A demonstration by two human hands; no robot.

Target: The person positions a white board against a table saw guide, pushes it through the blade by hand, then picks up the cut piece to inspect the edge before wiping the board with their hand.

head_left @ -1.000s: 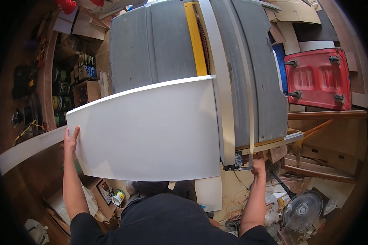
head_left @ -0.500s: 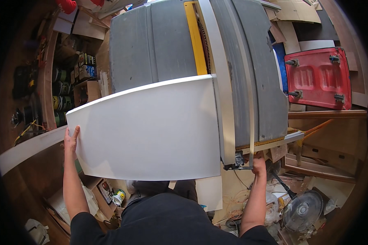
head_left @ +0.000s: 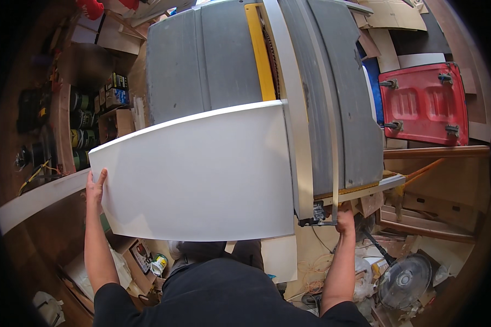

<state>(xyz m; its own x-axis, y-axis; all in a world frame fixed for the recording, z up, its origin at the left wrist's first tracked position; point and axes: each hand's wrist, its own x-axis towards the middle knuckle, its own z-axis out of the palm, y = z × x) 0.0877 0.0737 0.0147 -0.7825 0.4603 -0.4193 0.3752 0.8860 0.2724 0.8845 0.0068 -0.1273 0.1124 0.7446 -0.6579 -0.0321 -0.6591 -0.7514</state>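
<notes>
A large white panel lies across the near part of a grey table saw, its right edge along the long pale fence. My left hand grips the panel's left edge, thumb on top and the other fingers mostly hidden beneath. Past the panel's far edge show a yellow strip and a dark toothed slot beside it. My right hand is at the saw's front rail, just right of the black fence clamp. Its fingers are hidden by the rail, so their grip cannot be made out.
A red wheeled platform lies upside down at the right. Below it a round fan stands among cables and plastic bags. Cans and boxes fill a shelf at the left. Cardboard lies at the far right.
</notes>
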